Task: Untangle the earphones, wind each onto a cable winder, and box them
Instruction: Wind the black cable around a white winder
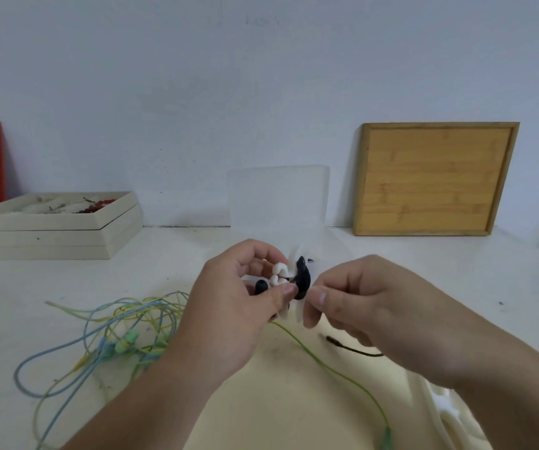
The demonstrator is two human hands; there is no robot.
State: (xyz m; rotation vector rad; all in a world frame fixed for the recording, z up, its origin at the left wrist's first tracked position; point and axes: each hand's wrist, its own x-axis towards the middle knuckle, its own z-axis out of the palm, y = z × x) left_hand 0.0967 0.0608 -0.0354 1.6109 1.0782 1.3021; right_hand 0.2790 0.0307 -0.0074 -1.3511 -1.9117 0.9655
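White cable winder (281, 275) with a black earphone (303, 278) wound on it, held just above the bench (463, 280) at centre frame. Gripped from the left by the left hand (229, 306), fingers (286, 292) curled round it. Pinched from the right by the right hand (368, 306), thumb and forefinger closed on its edge. At lower left, blue, yellow and green cables (125, 332) in a tangle on the bench. Behind the hands, a clear box (278, 196). At upper right, a wooden board (433, 180) leaning against the wall. At left, cream trays (57, 235), stacked.
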